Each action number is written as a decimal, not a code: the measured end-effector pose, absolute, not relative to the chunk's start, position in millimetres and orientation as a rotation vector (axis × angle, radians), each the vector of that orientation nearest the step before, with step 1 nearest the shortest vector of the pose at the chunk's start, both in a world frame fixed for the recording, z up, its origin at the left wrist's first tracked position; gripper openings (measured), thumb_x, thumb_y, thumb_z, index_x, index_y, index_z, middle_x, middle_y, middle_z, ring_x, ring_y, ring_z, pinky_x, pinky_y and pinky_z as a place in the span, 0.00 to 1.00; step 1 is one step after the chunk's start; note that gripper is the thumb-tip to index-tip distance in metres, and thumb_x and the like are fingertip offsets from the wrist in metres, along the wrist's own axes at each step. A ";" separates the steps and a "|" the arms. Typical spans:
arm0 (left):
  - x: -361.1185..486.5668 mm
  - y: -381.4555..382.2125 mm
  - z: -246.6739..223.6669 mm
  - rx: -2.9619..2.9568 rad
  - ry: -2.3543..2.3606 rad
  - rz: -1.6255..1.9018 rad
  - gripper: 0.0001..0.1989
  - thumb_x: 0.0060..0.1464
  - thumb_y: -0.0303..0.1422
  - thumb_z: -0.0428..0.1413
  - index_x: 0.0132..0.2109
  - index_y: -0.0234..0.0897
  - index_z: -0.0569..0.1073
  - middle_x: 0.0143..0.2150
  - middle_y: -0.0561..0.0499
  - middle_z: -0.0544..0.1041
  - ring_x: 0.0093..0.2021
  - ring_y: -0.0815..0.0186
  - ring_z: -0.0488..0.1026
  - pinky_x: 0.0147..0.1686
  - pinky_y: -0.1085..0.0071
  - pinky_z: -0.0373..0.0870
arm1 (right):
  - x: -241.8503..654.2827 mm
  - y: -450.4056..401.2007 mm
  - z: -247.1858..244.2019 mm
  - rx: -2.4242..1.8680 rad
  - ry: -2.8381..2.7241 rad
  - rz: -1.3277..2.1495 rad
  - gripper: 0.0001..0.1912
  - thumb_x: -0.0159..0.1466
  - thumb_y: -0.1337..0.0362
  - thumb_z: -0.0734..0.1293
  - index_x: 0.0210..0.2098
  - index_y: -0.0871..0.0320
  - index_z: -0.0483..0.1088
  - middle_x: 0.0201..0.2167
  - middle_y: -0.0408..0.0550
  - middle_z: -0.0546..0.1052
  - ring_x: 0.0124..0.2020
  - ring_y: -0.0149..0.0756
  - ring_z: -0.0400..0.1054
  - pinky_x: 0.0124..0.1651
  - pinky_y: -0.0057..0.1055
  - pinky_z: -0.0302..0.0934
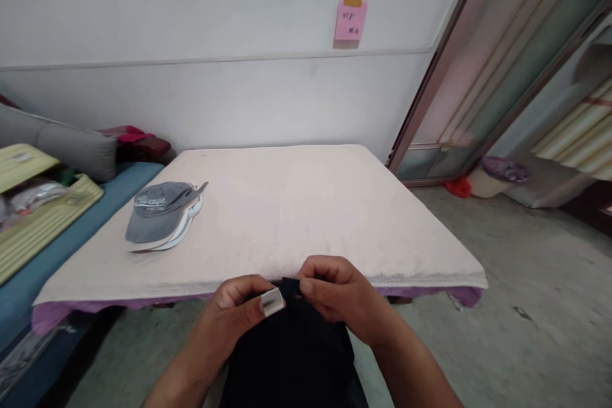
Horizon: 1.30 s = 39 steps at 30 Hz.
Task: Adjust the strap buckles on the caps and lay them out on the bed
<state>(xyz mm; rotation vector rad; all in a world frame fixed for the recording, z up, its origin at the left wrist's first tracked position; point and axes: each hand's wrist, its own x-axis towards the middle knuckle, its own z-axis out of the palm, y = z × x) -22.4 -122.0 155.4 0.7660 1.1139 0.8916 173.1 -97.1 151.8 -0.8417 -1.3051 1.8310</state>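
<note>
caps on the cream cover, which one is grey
The top baseball cap, with "Always" lettering on its front; the caps beneath it show whitish brims.

The cloth [292,338] is black, the tag [272,301] white, the cap [160,215] grey with white lettering [150,201].

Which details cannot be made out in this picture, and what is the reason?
All in the head view:
White tag: its mark is blurred and too small to read.
Black fabric: partly hidden by the left hand and right hand.
Pale lower caps: mostly covered by the grey cap.
Yellow case: cut off by the left edge.
</note>
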 end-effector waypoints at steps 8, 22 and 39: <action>-21.9 -122.0 158.6 0.733 1.089 0.894 0.14 0.37 0.38 0.69 0.29 0.35 0.77 0.20 0.55 0.72 0.18 0.77 0.61 0.19 0.81 0.53 | 171.6 -97.9 151.7 -0.786 -1.324 1.897 0.12 0.59 0.59 0.68 0.27 0.61 0.66 0.15 0.35 0.60 0.15 0.20 0.47 0.17 0.20 0.39; -28.4 -116.6 150.1 0.870 1.101 0.774 0.18 0.41 0.46 0.64 0.28 0.34 0.76 0.20 0.56 0.65 0.20 0.76 0.57 0.20 0.80 0.51 | 178.4 -94.4 160.8 -0.888 -1.643 1.751 0.09 0.60 0.63 0.66 0.26 0.61 0.67 0.17 0.36 0.59 0.18 0.21 0.49 0.20 0.21 0.42; -29.8 -120.6 157.7 0.976 1.046 0.704 0.17 0.42 0.45 0.64 0.31 0.35 0.75 0.21 0.57 0.63 0.20 0.76 0.54 0.20 0.79 0.49 | 175.7 -94.1 173.8 -0.888 -1.712 1.730 0.07 0.58 0.67 0.66 0.24 0.61 0.67 0.17 0.35 0.59 0.19 0.21 0.48 0.21 0.21 0.42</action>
